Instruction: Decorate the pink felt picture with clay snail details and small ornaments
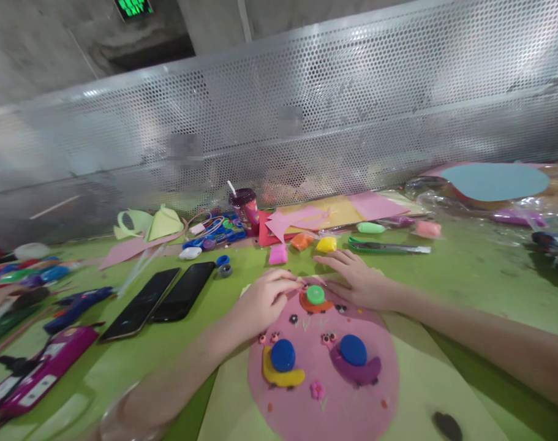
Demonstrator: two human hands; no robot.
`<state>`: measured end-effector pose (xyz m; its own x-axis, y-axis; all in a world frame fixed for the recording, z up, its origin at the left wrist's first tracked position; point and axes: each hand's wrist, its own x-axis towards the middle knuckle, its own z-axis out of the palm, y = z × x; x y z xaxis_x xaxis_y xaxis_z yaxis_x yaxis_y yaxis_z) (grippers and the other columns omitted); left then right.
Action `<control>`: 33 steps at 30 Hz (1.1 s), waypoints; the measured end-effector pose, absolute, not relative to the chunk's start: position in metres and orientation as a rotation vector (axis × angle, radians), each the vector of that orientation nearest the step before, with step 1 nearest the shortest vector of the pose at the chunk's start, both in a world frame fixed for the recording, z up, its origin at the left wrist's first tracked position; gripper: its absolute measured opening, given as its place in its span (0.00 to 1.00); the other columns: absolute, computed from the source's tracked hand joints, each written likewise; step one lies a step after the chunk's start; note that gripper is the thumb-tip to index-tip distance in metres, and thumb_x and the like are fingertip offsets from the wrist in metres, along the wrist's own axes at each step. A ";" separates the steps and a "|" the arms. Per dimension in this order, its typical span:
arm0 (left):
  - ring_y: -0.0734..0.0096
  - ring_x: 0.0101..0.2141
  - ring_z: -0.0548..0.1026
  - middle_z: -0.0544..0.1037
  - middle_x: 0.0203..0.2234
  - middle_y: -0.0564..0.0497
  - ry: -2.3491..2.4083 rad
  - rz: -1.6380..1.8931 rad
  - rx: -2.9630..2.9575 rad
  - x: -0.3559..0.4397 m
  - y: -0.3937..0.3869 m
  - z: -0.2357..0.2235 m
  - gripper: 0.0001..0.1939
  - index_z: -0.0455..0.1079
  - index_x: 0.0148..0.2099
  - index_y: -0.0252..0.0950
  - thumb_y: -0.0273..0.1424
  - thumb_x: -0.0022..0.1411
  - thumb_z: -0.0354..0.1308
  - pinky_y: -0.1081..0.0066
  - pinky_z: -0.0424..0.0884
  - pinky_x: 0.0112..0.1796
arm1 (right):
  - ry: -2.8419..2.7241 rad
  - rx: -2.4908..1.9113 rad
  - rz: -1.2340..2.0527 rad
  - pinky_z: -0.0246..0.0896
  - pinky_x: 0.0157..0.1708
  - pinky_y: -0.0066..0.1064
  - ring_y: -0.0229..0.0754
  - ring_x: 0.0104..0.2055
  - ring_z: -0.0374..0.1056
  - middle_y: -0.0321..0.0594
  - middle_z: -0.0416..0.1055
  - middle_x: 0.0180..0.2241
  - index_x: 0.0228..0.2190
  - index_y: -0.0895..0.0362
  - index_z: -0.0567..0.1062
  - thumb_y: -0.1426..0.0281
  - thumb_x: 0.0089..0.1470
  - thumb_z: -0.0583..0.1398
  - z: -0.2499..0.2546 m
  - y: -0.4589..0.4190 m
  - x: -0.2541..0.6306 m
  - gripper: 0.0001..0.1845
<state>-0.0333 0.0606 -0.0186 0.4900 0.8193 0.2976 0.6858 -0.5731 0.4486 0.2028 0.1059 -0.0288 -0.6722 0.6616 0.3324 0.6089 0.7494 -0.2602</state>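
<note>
A pink felt disc [352, 398] lies on a pale green sheet [426, 392] before me. On it sit snails made of clay and bottle caps: a yellow one with a blue cap [283, 356], a purple one with a blue cap [353, 350], and an orange one with a green cap [315, 295] at the far edge. My left hand [264, 300] has its fingers pinched together just left of the green cap, on something too small to make out. My right hand [356, 278] lies flat with fingers stretched on the disc's far right edge.
Two black phones [162, 297] lie to the left, with a blue glue gun [76, 305] and a pink case [44, 370] beyond. Clay lumps [326, 244], a green utility knife [384, 247], a dark cup [245, 207], coloured paper sheets [334, 211] and a perforated metal wall [306, 110] stand behind.
</note>
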 end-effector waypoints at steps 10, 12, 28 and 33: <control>0.72 0.46 0.68 0.72 0.45 0.52 1.267 0.702 2.477 -0.034 0.061 -0.020 0.23 0.72 0.46 0.41 0.17 0.55 0.45 0.70 0.63 0.50 | -2.570 -0.963 0.175 0.50 0.51 0.46 0.50 0.52 0.55 0.47 0.61 0.49 0.55 0.54 0.60 0.64 0.58 0.50 -0.031 0.107 0.203 0.23; 0.72 0.46 0.68 0.72 0.45 0.52 1.268 0.702 2.480 -0.035 0.061 -0.020 0.23 0.72 0.47 0.42 0.17 0.55 0.45 0.71 0.63 0.50 | -2.570 -0.965 0.183 0.50 0.51 0.46 0.50 0.52 0.55 0.47 0.61 0.49 0.54 0.54 0.60 0.65 0.58 0.50 -0.031 0.106 0.203 0.23; 0.71 0.46 0.69 0.72 0.44 0.52 1.268 0.698 2.483 -0.035 0.062 -0.022 0.22 0.72 0.44 0.41 0.17 0.55 0.45 0.69 0.64 0.49 | -2.432 -1.020 0.336 0.54 0.51 0.47 0.49 0.53 0.56 0.47 0.62 0.50 0.50 0.56 0.65 0.61 0.57 0.51 -0.029 0.113 0.205 0.21; 0.70 0.46 0.69 0.72 0.45 0.51 1.275 0.682 2.485 -0.036 0.063 -0.022 0.23 0.72 0.44 0.41 0.17 0.54 0.45 0.68 0.64 0.49 | -2.371 -1.021 0.357 0.60 0.47 0.42 0.47 0.49 0.61 0.45 0.65 0.44 0.40 0.56 0.70 0.62 0.53 0.56 -0.031 0.118 0.208 0.14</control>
